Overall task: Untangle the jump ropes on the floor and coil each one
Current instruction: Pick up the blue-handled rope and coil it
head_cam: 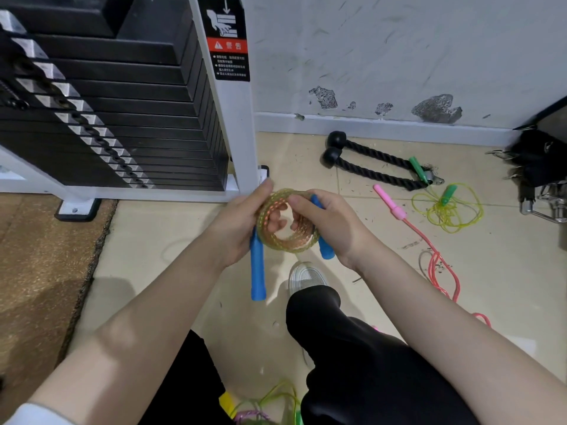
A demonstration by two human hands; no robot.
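Left grip: the left hand (236,231) curls around the near side of the coil (287,222), thumb up over its top edge, fingers showing through the middle.
Right grip: the right hand (328,222) pinches the far side of the same coil, fingers curled in over the loops.
Rope in hand: a clear rope with an orange core, wound into a tight ring and held in the air between both hands, above the floor.
Handles: two blue handles; the left handle (257,268) hangs straight down below the ring, the right handle (323,240) sticks out under the right palm.
Risk, spring-back: the loops look stiff; if either hand eases off before the end is tucked, I'd expect the ring to spring open.
Risk, dangling handle: its weight could drag loops off the ring.
Still to do: the pink rope (429,250) trails loose across the floor to the right; the yellow rope (448,210) with green handles lies bunched near the wall, touching a black rope attachment (368,164). More rope shows at the bottom edge.
Floor: pale tiles (171,234), scuffed and gritty, with a brown mat (40,256) on the left.
Room: a weight stack (107,102) in a white frame stands on the left; the wall (399,50) is marked and chipped near the skirting.
Person: crouched, black trousers, one white shoe (306,276) below the hands.
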